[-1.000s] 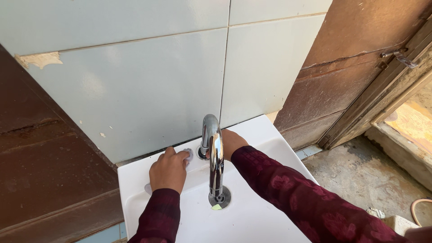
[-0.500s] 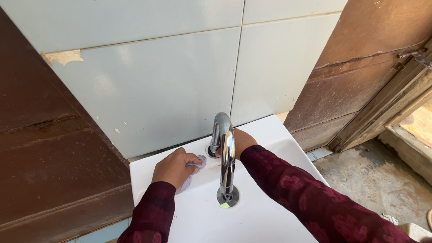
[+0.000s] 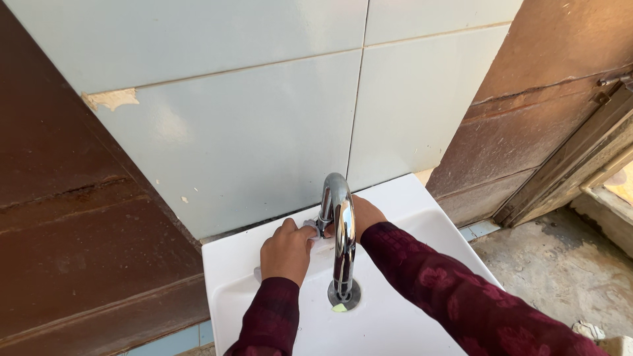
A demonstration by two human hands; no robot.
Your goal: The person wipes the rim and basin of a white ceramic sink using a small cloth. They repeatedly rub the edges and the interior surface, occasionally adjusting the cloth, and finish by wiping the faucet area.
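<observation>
Along the back rim of the white washbasin (image 3: 422, 211), toward its left side, the left hand (image 3: 287, 250) rests knuckles up with its fingers curled tight over a small pale cloth (image 3: 310, 232), pressing it against the foot of the chrome tap (image 3: 339, 231); a bit of the cloth also peeks out below the hand on the left. The tap rises from the middle of the back rim and arches forward over the bowl, ending above the drain (image 3: 344, 296), where a small yellowish scrap lies. Just right of the tap, the right hand (image 3: 366, 214) sits behind the spout with its fingers hidden, so how far it is open cannot be told; it touches the tap's base or the rim beside it. Both arms wear dark red patterned sleeves (image 3: 455, 290). Behind the basin stands a wall of pale blue tiles (image 3: 250, 132), chipped at one corner on the left. Brown rusty panels (image 3: 72, 217) flank the basin on the left, a brown door (image 3: 547, 99) stands on the right, and bare concrete floor (image 3: 560, 270) lies at the lower right.
</observation>
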